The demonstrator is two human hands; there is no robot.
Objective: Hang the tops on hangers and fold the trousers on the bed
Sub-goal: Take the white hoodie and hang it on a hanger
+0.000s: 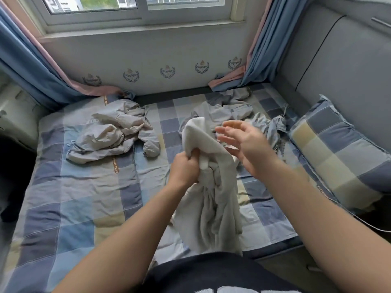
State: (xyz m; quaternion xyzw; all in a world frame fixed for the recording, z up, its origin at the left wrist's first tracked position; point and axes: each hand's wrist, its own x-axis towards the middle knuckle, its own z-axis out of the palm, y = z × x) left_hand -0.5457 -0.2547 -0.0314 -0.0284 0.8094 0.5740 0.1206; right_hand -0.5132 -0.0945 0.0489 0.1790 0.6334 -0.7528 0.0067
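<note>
White garment [211, 199] bunched in clenched left hand [186, 168]; right hand [241, 140] released. Best shaken out flat over bed [84, 197] first.

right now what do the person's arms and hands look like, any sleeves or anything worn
Both forearms are bare with no sleeves in view. The left hand and right hand wear no gloves, rings, watch or bracelet that shows. The dark top below has white markings.

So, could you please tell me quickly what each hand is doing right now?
Left hand: closed, gripping the white garment and lifting it above the bed.
Right hand: open, fingers spread, holding nothing.
</note>
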